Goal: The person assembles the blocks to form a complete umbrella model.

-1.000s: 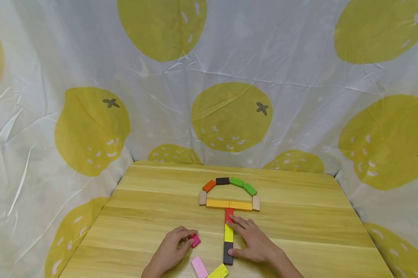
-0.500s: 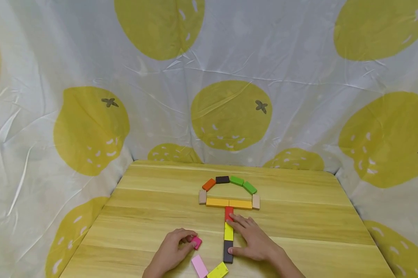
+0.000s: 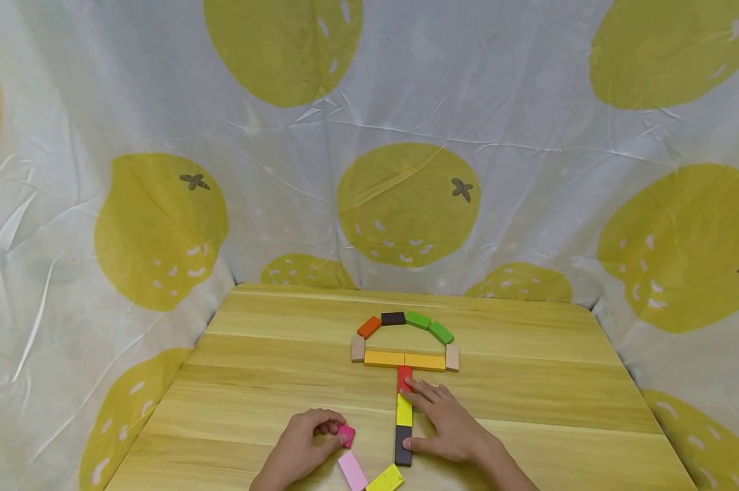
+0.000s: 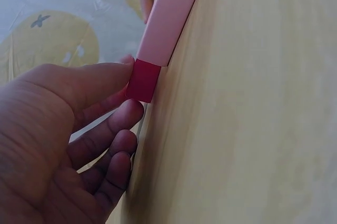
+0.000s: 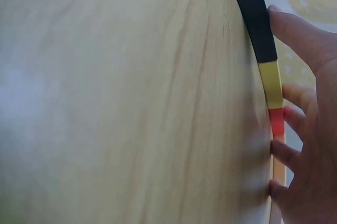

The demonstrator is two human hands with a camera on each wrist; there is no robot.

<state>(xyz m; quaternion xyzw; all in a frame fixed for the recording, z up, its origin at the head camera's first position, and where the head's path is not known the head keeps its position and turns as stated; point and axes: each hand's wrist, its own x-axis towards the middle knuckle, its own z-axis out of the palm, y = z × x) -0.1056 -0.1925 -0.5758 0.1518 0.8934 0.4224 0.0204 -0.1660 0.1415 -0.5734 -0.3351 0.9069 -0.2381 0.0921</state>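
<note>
My left hand (image 3: 301,442) pinches a small magenta block (image 3: 346,435) between thumb and fingers. In the left wrist view the magenta block (image 4: 143,80) stands right at the end of a longer pink block (image 4: 172,21). My right hand (image 3: 454,429) rests with fingers spread along a straight row of blocks. Its thumb touches the black block (image 3: 402,455), and its fingertips lie on the red block (image 3: 404,375). Between those two sits a yellow block (image 3: 404,412). The right wrist view shows the same row from the side, with the thumb against the black block (image 5: 258,26).
Past the row, two orange-yellow blocks (image 3: 384,359) form a crossbar under an arch that includes green blocks (image 3: 418,320), with a plain wood block (image 3: 452,357) at its right end. Another yellow block (image 3: 385,479) meets the pink one. A lemon-print cloth (image 3: 283,177) hangs behind the table (image 3: 252,382).
My left hand has shifted the magenta block slightly toward me, up to the end of the pink block. The right hand stays on the row.
</note>
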